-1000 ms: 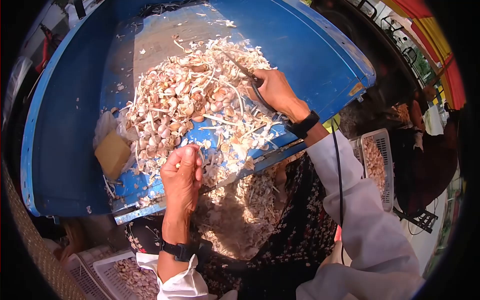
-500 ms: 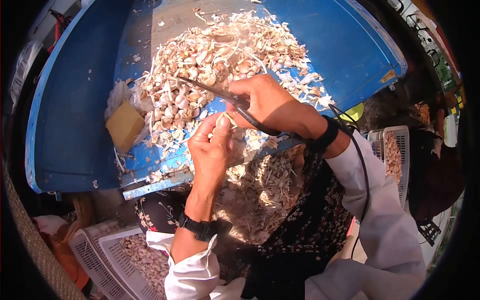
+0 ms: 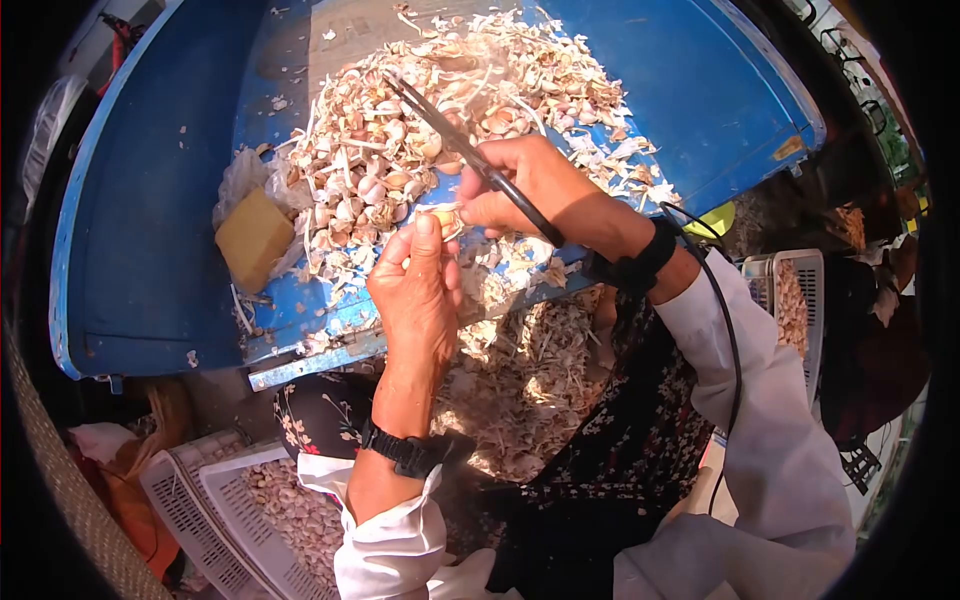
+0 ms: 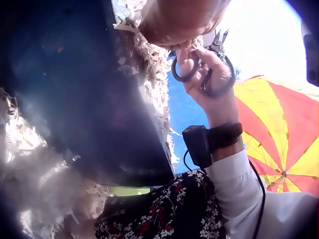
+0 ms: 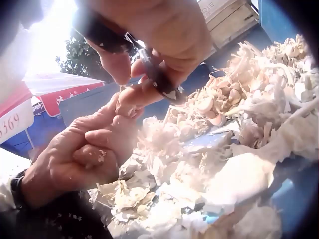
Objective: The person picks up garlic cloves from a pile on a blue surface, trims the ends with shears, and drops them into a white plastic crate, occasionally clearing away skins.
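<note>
Thumb and fingers of my left hand (image 3: 412, 285) pinch a pale garlic clove (image 3: 446, 218) with papery skin, above the near edge of a blue cart bed (image 3: 135, 240). My right hand (image 3: 550, 190) grips dark-handled scissors (image 3: 455, 140), their blades pointing away over the heap. Its fingertips meet the left hand's at the clove, also in the right wrist view, where the left hand (image 5: 89, 149) lies below the right. The scissors' loops (image 4: 232, 74) ring the right hand's fingers in the left wrist view. Garlic cloves, stalks and skins form a large heap (image 3: 370, 140) beyond both hands.
A yellow sponge-like block (image 3: 253, 240) and clear plastic bag (image 3: 240, 180) lie left of the heap. White baskets of cloves stand at lower left (image 3: 235, 480) and right (image 3: 812, 300). Skins (image 3: 530, 400) gather below the cart edge. A cable (image 3: 738, 380) runs along the right sleeve.
My right hand came down and left from the heap with the scissors to meet the left hand at the clove. Since then the scissors have tipped more upward and away.
</note>
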Demonstrator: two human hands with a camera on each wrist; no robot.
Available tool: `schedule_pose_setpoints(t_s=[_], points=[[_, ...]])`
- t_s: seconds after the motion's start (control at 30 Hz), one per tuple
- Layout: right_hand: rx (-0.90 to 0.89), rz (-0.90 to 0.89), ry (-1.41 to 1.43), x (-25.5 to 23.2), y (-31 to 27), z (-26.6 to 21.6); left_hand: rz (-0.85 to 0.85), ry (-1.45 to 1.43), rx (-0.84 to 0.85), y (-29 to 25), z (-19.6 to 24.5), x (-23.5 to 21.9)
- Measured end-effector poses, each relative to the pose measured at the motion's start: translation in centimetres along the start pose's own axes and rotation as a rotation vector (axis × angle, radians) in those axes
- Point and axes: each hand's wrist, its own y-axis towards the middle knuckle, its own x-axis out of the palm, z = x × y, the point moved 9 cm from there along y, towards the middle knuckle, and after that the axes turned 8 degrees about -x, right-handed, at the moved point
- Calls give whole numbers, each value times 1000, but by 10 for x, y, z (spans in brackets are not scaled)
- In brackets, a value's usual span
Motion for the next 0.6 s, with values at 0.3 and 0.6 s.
schedule_pose_setpoints(t_s=[0.3, 0.6], points=[[9, -13, 297, 16, 6, 3, -27, -70, -13, 1, -6, -1], [110, -35, 564, 22, 6, 8, 81, 607, 387, -4, 31, 4]])
